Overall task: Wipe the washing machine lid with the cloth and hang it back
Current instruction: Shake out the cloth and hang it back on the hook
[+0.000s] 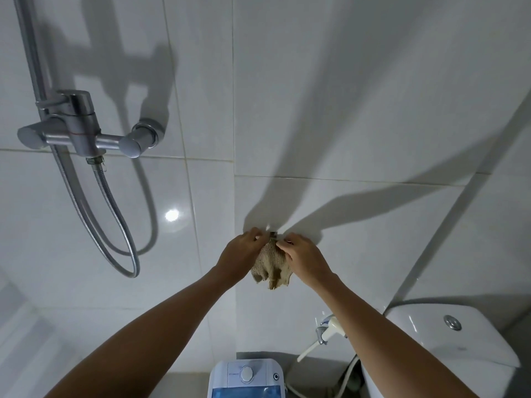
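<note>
A beige ribbed cloth point(271, 265) hangs against the white tiled wall, just below a small dark hook point(273, 233). My left hand point(241, 254) pinches the cloth's upper left edge and my right hand point(304, 258) pinches its upper right edge, both right at the hook. Whether the cloth rests on the hook I cannot tell. The small white and blue washing machine point(247, 379) stands below at the bottom edge, with a round dial on its panel and its blue lid partly cut off.
A chrome shower mixer point(83, 133) with a looping metal hose point(120, 242) is mounted on the left wall. A white toilet cistern point(448, 346) stands at the lower right, with a bidet sprayer point(326, 333) beside it.
</note>
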